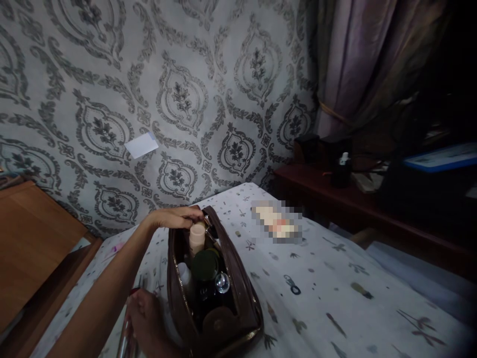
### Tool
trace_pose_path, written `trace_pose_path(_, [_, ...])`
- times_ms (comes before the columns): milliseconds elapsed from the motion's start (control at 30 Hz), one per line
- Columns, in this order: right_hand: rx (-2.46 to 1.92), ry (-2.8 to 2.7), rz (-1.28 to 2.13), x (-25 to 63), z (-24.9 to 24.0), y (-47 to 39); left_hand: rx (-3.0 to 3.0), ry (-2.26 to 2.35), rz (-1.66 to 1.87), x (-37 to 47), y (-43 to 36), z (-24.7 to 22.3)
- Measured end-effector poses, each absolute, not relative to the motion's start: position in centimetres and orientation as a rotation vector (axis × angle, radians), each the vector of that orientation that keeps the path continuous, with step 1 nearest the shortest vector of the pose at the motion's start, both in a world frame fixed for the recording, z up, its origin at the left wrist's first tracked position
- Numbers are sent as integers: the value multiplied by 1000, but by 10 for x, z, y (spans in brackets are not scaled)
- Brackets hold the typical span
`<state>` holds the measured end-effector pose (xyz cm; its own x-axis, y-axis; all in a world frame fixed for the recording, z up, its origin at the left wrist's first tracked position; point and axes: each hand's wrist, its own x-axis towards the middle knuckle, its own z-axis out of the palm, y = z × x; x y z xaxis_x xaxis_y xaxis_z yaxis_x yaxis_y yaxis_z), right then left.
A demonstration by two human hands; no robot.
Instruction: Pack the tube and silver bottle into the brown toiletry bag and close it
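Observation:
A brown zip-up cosmetic bag (238, 288) stands unzipped on the bed, packed with bottles and jars. My left hand (179, 217) reaches to its far end, fingers bent over the rim and partly hidden inside. Close to those fingers is a beige bottle (197, 238). Further down the bag are a dark green round lid (205, 265), a white-capped bottle (184, 273) and a clear ball-shaped cap (222, 282). Left of the bag, below my left forearm, my right hand (143, 311) is closed around a slim, shiny, see-through item (125, 335) with red near its top.
A printed white sheet (313, 293) covers the bed. A pixelated object (276, 221) lies beyond the bag. At right stands a dark red desk (309, 186) with a small bottle (343, 166); at left, a wooden cabinet (37, 248). Patterned wallpaper with a white switch plate (141, 145) rises behind.

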<state>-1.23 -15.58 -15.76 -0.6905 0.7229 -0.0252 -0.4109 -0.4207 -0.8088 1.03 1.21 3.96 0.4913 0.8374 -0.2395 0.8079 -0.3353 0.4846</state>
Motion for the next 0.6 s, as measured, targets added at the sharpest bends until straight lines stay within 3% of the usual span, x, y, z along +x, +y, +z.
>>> trace_pose_path(600, [-472, -1037, 2149, -16, -159, -156, 1892, 1307, 142, 4, 13, 38])
